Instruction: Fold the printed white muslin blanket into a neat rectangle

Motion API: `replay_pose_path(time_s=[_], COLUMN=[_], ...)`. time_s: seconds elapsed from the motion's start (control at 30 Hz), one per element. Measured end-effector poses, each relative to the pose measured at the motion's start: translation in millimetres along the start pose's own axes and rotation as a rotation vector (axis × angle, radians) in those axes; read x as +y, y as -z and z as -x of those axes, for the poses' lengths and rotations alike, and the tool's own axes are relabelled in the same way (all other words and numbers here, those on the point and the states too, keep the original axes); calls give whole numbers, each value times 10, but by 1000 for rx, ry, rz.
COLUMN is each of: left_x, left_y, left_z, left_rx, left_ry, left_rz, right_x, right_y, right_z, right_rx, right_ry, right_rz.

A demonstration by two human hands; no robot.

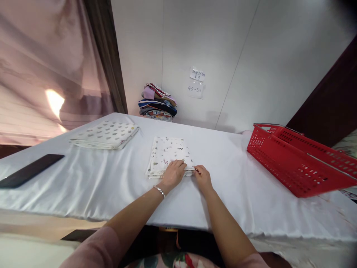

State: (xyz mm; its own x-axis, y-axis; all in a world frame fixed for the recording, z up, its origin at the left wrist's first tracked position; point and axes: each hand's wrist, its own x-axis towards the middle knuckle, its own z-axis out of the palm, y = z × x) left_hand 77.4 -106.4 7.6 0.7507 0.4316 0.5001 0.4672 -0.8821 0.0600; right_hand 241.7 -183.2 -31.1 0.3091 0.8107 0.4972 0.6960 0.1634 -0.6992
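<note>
A folded white cloth [170,150] printed with small scattered motifs lies in front of me on the table. My left hand [174,173] rests on its near edge, palm down, fingers laid over the top layer. At the near right corner, my right hand [203,179] has thumb and fingers pinched on the edge of the same cloth. Several layers show along the near side of the fold. The left fingers partly cover the cloth's near edge.
The table has a white cover [223,156]. Another folded printed cloth [108,134] lies to the left, near a dark flat object [32,171]. A red plastic basket [301,160] stands at right. Folded garments [157,103] are stacked against the wall, beside paper notes [196,89].
</note>
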Motion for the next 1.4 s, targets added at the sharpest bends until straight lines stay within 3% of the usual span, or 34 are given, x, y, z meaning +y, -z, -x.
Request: replay_pose_path(time_s=[0.13, 0.3, 0.63, 1.03, 1.4], left_x=[117, 146, 133, 171, 54], left_y=[-27, -62, -119, -99, -104], left_z=[63, 41, 56, 0, -80], left_rx=[-45, -57, -75, -153, -101], left_ry=[-132, -54, -24, -48, -72], left_rz=[-63, -76, -118, -160, -88], right_x=[-6, -9, -11, -5, -18], right_y=[-11, -30, -45, -46, -57], right_z=[-12, -32, -42, -12, -19], right_rx=[37, 51, 48, 16, 25], right_ry=[-35, -48, -43, -52, -48], right_rz=[-78, -99, -56, -80, -62])
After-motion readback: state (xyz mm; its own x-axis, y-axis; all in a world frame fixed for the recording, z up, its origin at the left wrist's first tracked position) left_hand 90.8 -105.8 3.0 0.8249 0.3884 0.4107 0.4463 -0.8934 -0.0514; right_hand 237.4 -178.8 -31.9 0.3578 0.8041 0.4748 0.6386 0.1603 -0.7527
